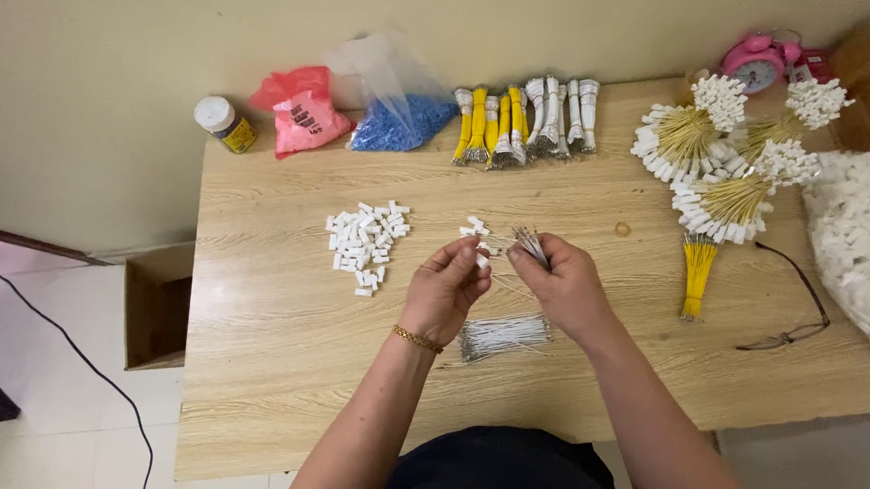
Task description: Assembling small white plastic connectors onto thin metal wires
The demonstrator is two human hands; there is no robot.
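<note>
My left hand (445, 291) pinches a small white plastic connector (482, 261) between thumb and fingers over the middle of the wooden table (257, 383). My right hand (567, 286) grips a thin bunch of white wires (529, 244) with metal tips pointing up and left, close to the connector. A few more white connectors (475, 227) lie just beyond my fingers. A loose bundle of white wires (504, 335) lies on the table under my wrists. A bigger pile of white connectors (366, 243) sits to the left.
Along the back edge lie yellow and white wire bundles (523, 122), a bag of blue pieces (401, 118), a red bag (300, 110) and a small jar (223, 122). Finished yellow-wire bunches (723, 153), loose yellow wires (696, 273), eyeglasses (794, 305) and a bag of white connectors (854, 240) fill the right.
</note>
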